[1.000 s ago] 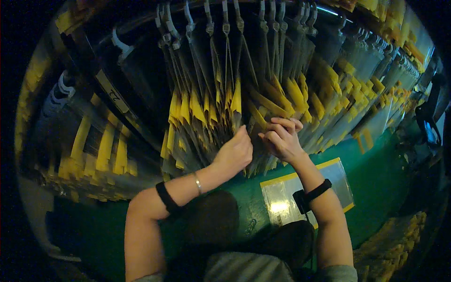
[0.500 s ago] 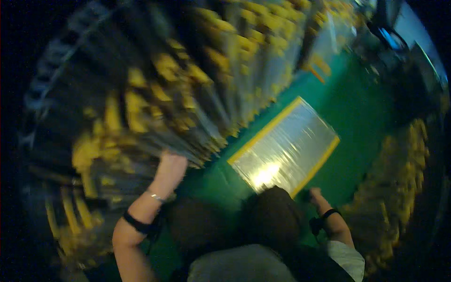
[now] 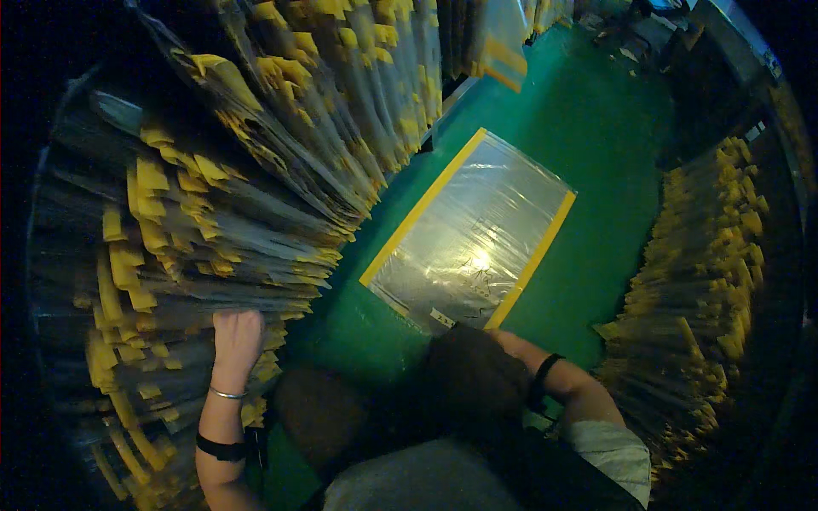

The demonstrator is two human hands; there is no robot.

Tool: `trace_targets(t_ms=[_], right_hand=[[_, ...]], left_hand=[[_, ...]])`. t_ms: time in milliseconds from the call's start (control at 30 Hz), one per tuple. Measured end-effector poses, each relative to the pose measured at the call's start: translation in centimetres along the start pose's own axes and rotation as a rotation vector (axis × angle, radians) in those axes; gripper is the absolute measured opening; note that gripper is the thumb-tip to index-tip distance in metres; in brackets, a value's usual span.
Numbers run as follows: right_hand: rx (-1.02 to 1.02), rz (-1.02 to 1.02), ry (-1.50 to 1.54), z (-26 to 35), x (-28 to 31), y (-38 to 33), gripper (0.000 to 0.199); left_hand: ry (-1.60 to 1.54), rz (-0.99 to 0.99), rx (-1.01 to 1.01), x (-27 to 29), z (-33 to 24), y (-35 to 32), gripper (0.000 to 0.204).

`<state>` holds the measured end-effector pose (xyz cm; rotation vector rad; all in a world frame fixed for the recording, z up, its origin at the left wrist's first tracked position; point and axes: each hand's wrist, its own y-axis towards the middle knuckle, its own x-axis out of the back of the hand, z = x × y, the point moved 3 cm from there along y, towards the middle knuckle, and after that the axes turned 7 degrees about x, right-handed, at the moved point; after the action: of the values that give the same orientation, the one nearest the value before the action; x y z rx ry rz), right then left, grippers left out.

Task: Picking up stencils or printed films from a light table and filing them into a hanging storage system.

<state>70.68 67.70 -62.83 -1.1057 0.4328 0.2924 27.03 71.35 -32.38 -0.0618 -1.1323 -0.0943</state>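
My left hand (image 3: 239,336) is a closed fist, knuckles up, against a dense row of thin grey plastic sheets (image 3: 264,234) with yellow edge strips. The fingertips are hidden among the sheets, and what they hold cannot be made out. On the green floor in front of me lies a flat rectangular panel (image 3: 460,209), covered in clear, shiny film, with yellow bands along its two long sides. My right hand (image 3: 509,342) is beside my right knee, close to the panel's near corner. The knee hides its fingers.
Another row of yellow-edged sheets (image 3: 694,281) runs along the right. Farther ahead, more sheets (image 3: 366,68) stand upright on the left. A clear sheet with an orange strip (image 3: 504,64) juts over the green floor (image 3: 571,111). Dark clutter fills the far right.
My view has shifted and steadied. My left hand has moved left and lower along the sheets; my right hand has come inward to my knee. The panel appears farther left and higher.
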Motion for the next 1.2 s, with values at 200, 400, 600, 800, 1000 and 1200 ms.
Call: trace_targets(t_ms=[200, 400, 600, 800, 1000, 1200], right_hand=[[0.423, -0.531, 0.248, 1.3, 12.9, -5.0, 0.043], [0.658, -0.341, 0.519, -3.6, 20.0, -4.2, 0.05], [0.389, -0.153, 0.516, -4.6, 10.0, -1.0, 0.043], [0.354, -0.002, 0.584, -2.8, 22.7, 2.7, 0.035], [0.506, -0.459, 0.423, 6.1, 13.7, -0.5, 0.023], [0.772, -0.956, -0.109, 14.0, 19.5, 3.8, 0.023]], left_hand=[[0.025, 0.075, 0.065, -1.4, 1.3, -2.3, 0.007], [0.054, -0.08, -0.093, -0.4, 1.0, -1.8, 0.008], [0.1, 0.007, -0.02, -1.0, 0.8, -1.6, 0.006], [0.093, 0.119, -0.011, -2.5, 1.9, -1.6, 0.009], [-0.04, 0.027, -0.036, -3.1, 2.3, -3.1, 0.002], [-0.012, -0.041, -0.09, -1.1, 0.9, 0.2, 0.006]])
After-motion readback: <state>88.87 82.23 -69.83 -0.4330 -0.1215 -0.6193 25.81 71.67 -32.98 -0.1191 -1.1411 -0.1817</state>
